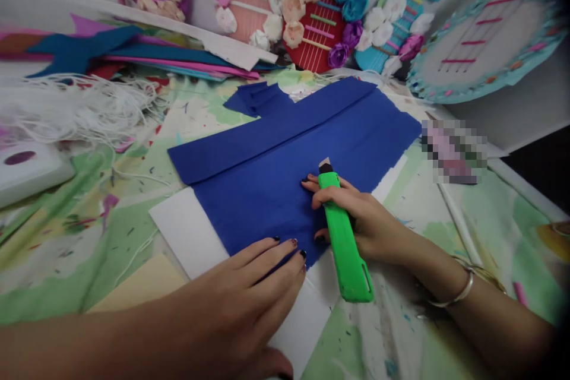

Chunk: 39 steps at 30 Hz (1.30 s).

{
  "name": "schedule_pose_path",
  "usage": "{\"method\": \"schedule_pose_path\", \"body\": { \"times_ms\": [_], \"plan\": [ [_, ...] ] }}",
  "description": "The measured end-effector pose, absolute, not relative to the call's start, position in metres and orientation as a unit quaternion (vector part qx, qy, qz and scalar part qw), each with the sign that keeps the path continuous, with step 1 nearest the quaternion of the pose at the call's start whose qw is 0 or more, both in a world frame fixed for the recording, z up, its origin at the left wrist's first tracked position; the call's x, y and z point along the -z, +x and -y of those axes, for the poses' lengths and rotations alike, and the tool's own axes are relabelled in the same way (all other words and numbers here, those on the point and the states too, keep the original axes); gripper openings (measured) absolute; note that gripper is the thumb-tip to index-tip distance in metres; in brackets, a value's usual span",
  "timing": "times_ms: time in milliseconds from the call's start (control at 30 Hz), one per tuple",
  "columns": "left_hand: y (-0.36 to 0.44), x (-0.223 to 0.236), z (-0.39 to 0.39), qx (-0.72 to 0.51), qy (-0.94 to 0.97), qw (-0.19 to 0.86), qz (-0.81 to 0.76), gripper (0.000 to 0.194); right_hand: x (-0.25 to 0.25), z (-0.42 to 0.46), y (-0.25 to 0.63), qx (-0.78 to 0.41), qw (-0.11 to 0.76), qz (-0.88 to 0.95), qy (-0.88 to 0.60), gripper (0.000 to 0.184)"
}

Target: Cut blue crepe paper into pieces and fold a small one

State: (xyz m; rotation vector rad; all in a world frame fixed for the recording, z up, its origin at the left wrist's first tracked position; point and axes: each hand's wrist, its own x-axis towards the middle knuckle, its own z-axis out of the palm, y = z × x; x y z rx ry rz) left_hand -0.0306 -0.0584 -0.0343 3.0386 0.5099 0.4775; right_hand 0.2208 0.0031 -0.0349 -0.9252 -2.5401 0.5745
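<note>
A sheet of dark blue crepe paper (pixel 276 178), folded over along its far edge, lies across white card (pixel 191 225) on the table. My left hand (pixel 262 291) rests flat on the near edge of the blue paper, fingers stretched out and close together. In my right hand (pixel 356 214) is a green utility knife (pixel 341 249), with a short piece of blade showing at its far end. That hand sits over the right part of the paper, its fingers round the knife. Beyond the sheet lies a smaller folded blue piece (pixel 258 98).
Decorated guitar shapes with paper flowers (pixel 320 18) lean along the back wall. Tangled white string (pixel 75 101) and coloured paper strips (pixel 133 50) lie at the left, near a white box (pixel 35 169). Scraps dot the green patterned tablecloth (pixel 133 208).
</note>
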Motion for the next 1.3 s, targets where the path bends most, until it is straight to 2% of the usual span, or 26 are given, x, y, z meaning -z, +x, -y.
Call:
{"method": "schedule_pose_path", "body": {
  "times_ms": [600,933,1067,1167,1300],
  "plan": [
    [-0.042,0.043,0.046,-0.090,0.983,0.082,-0.138,0.056,0.033,-0.006,0.220,-0.219,0.179,0.903,-0.324,0.028],
    [-0.039,0.034,0.044,-0.090,0.982,0.087,-0.138,0.054,0.032,-0.005,0.220,-0.237,0.172,0.898,-0.329,0.030],
    [-0.037,0.033,0.045,-0.099,0.982,0.073,-0.144,0.053,0.029,-0.002,0.219,-0.238,0.200,0.883,-0.353,0.031],
    [-0.036,0.034,0.046,-0.102,0.980,0.065,-0.158,0.056,0.028,0.000,0.218,-0.215,0.219,0.879,-0.365,0.031],
    [-0.035,0.037,0.046,-0.083,0.978,0.063,-0.182,0.063,0.030,-0.001,0.219,-0.201,0.201,0.887,-0.364,0.034]
  ]
}}
